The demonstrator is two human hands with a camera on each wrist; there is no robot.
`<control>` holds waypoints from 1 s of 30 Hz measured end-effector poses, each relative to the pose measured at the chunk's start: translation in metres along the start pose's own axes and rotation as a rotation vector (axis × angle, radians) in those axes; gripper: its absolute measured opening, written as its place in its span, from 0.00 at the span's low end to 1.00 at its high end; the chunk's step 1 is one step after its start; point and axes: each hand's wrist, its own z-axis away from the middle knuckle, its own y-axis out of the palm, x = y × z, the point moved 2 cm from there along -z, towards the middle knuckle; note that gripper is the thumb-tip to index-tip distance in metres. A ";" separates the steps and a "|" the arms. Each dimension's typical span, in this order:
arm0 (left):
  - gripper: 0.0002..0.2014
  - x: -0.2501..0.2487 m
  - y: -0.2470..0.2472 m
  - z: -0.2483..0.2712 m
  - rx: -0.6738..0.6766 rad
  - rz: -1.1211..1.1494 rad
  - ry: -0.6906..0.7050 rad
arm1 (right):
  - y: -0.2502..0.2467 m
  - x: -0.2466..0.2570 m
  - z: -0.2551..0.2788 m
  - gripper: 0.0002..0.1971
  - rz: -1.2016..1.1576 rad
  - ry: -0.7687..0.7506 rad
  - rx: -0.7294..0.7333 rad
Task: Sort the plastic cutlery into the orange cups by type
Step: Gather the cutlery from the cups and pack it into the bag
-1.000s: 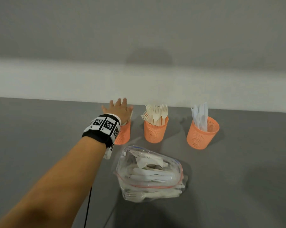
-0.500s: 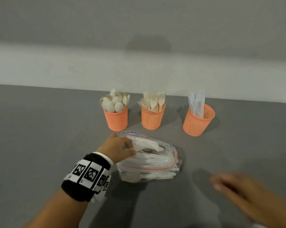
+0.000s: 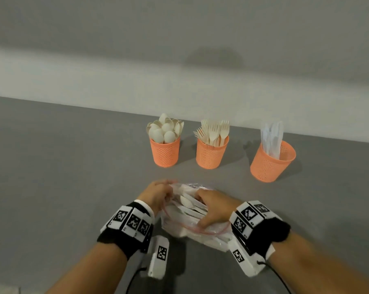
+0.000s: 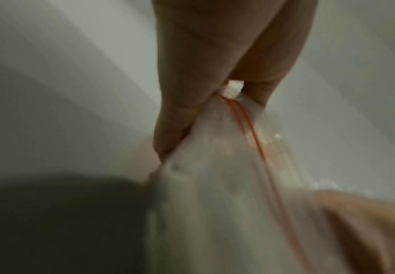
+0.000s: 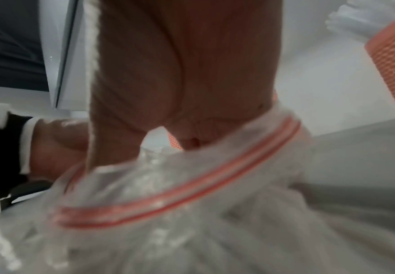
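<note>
Sorting well under way: three cups partly filled, a bag of cutlery still to be emptied.

The clear zip-top plastic bag with a red seal strip (image 3: pixel 192 221), still holding a good many white plastic pieces, is seen lying on the grey tabletop (image 3: pixel 62 177) at the near centre. Its left mouth edge is pinched between thumb and fingers of the left hand (image 3: pixel 158 193); the right hand (image 3: pixel 216 206) is pushed into the opening, but whether a piece is gripped there cannot be told. Further back, three orange perforated cups are lined up: the left cup (image 3: pixel 165 152) is packed with spoons, the middle cup (image 3: pixel 211 153) with forks, and the right cup (image 3: pixel 270 164), leaning slightly, is only thinly stocked with knives. The remaining work is judged to be the bag's contents.
</note>
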 end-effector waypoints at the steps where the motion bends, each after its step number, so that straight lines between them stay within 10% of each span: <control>1: 0.17 -0.001 0.001 0.002 0.003 0.166 -0.038 | 0.002 0.001 0.001 0.32 -0.021 -0.011 -0.002; 5: 0.12 -0.007 0.000 0.001 -0.013 0.295 0.024 | 0.007 0.000 0.004 0.36 -0.034 0.003 -0.120; 10: 0.23 -0.016 -0.007 -0.004 0.154 -0.350 0.155 | 0.000 -0.009 0.015 0.31 -0.028 0.006 -0.288; 12: 0.13 -0.018 -0.009 -0.002 0.241 -0.601 0.072 | 0.001 -0.012 0.018 0.26 -0.005 -0.011 -0.265; 15: 0.10 -0.018 -0.008 -0.005 0.099 -0.862 0.093 | 0.005 -0.013 0.019 0.23 0.053 -0.010 -0.194; 23: 0.17 -0.022 0.004 -0.008 -0.054 -0.436 0.022 | 0.013 -0.005 0.028 0.38 0.043 -0.038 -0.279; 30: 0.09 -0.021 0.003 -0.011 -0.097 -0.349 0.159 | 0.009 -0.010 0.023 0.25 0.204 0.057 -0.221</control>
